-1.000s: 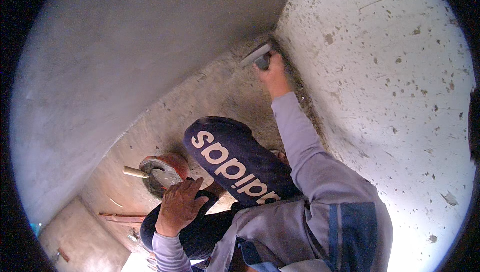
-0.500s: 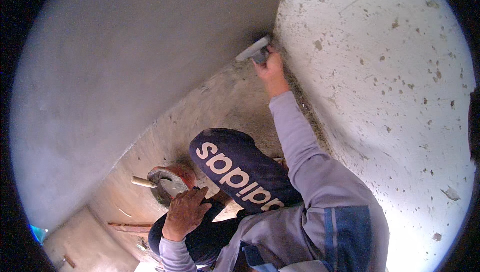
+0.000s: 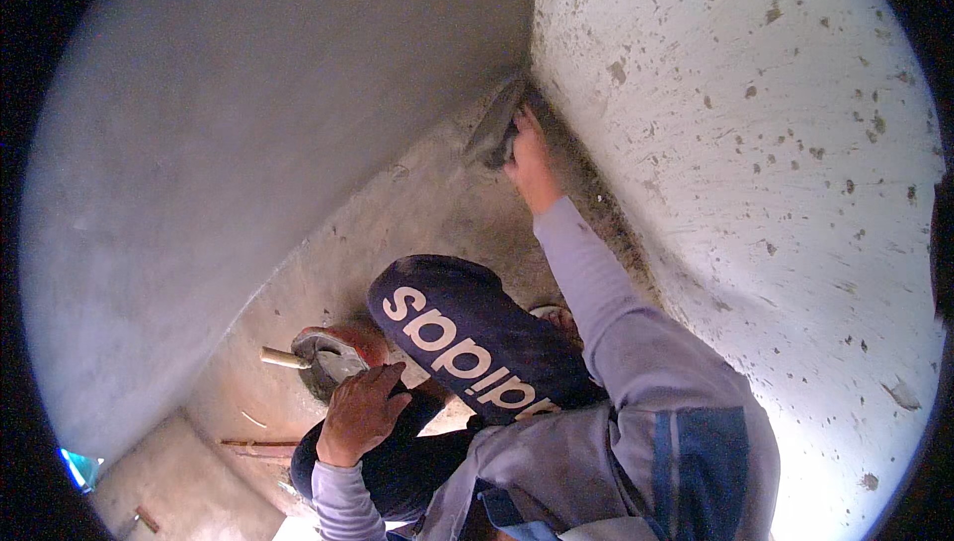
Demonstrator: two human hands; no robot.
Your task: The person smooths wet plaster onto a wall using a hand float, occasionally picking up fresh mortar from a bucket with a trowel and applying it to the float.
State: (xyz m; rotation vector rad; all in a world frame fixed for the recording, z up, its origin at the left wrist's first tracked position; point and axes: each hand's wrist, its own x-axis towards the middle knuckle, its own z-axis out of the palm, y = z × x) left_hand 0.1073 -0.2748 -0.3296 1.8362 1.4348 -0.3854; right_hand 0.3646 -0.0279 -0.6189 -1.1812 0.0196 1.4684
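My right hand [image 3: 533, 161] reaches far forward into the corner, its fingers wrapped round the grip of a plastering trowel [image 3: 494, 124]. The trowel's flat blade is tilted at the foot of the grey wall [image 3: 298, 94], close to where it meets the pale wall. Whether the whole blade touches the surface cannot be made out. My left hand [image 3: 360, 416] lies loosely over my bent left knee with its fingers extended and nothing in it. Just beyond it stands a reddish bucket [image 3: 373, 344] with grey wet mix inside and a wooden-handled tool [image 3: 285, 357] leaning over its rim.
The pale, speckled wall [image 3: 735, 163] rises close along my right arm. My dark-trousered knee [image 3: 447, 312] is between my arms. A thin reddish strip [image 3: 260, 445] lies on the floor behind the bucket, and a small brown piece [image 3: 146, 519] lies at lower left.
My right hand has drawn the trowel slightly down and toward me, and its blade has turned steeper. My left hand stays by the knee, shifted only slightly.
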